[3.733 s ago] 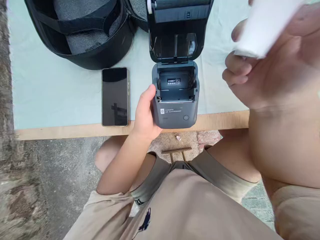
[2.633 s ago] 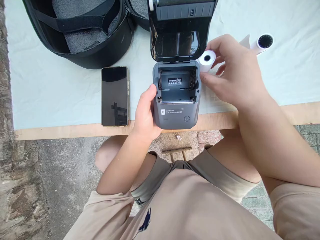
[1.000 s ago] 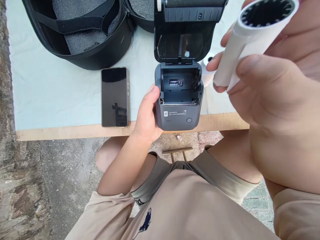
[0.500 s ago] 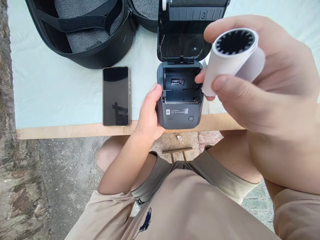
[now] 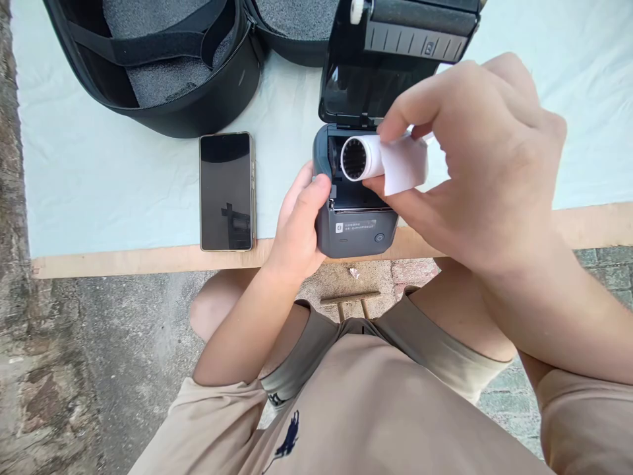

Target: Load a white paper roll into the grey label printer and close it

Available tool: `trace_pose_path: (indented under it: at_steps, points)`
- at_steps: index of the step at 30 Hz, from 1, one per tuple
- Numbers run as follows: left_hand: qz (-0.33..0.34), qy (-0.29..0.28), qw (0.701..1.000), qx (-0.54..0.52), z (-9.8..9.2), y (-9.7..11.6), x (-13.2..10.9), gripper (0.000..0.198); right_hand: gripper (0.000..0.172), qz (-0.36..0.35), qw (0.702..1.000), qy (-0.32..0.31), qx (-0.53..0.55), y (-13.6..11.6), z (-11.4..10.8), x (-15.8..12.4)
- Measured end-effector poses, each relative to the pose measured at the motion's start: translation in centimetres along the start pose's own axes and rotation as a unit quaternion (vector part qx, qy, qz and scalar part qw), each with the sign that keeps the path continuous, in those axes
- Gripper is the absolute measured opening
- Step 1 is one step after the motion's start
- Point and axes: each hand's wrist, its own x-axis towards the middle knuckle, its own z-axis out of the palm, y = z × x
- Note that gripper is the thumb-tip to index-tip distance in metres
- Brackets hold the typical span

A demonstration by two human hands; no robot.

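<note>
A dark grey label printer [image 5: 357,239] stands at the table's front edge with its black lid [image 5: 376,86] raised. My left hand [image 5: 299,214] grips the printer's left side, thumb on the rim. In my right hand [image 5: 469,165] is a white paper roll [image 5: 373,146], pinched between thumb and fingers. The roll lies sideways over the printer's paper bay, its hollow black-ribbed core facing left. A loose flap of paper hangs from it towards me. Whether the roll touches the inside of the bay I cannot tell.
Left of the printer lies a phone [image 5: 226,191] with a dark screen. Behind it is an open black zip case [image 5: 188,109] with grey foam and a strap. A pale cloth [image 5: 99,191] covers the table, whose wooden edge [image 5: 148,259] shows in front.
My right hand has moved left and down with the paper roll, turning it from tilted upright to sideways over the bay. The printer has tilted slightly; my left hand still grips it.
</note>
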Motion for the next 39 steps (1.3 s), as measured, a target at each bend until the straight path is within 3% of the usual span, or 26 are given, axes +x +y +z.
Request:
trace_pose_path:
  at_steps: [6,13,22,28,33,39]
  points:
    - [0.013,-0.013,1.0,0.006,-0.5,-0.3,0.2,0.026,0.014,-0.02,1.0,-0.009,-0.006,0.3,0.3,0.0]
    - [0.035,-0.04,0.998,0.027,-1.0,-0.6,0.6,0.025,0.013,-0.05,0.996,0.044,-0.062,0.4,0.7,-0.5]
    - [0.052,-0.045,0.997,0.046,-0.9,-0.6,0.6,0.029,0.015,-0.04,0.996,-0.025,-0.08,0.3,0.7,-0.1]
    - [0.038,-0.06,0.997,0.028,-1.1,-0.6,0.5,0.029,0.007,-0.011,0.991,-0.12,-0.064,0.3,0.4,0.4]
    - [0.041,-0.051,0.998,0.025,-1.0,-0.6,0.4,0.029,0.021,-0.015,0.994,-0.088,-0.055,0.4,0.3,0.3]
    - [0.033,-0.043,0.998,0.027,-1.0,-0.6,0.4,0.03,0.016,-0.011,0.996,-0.075,-0.054,0.3,0.4,0.3]
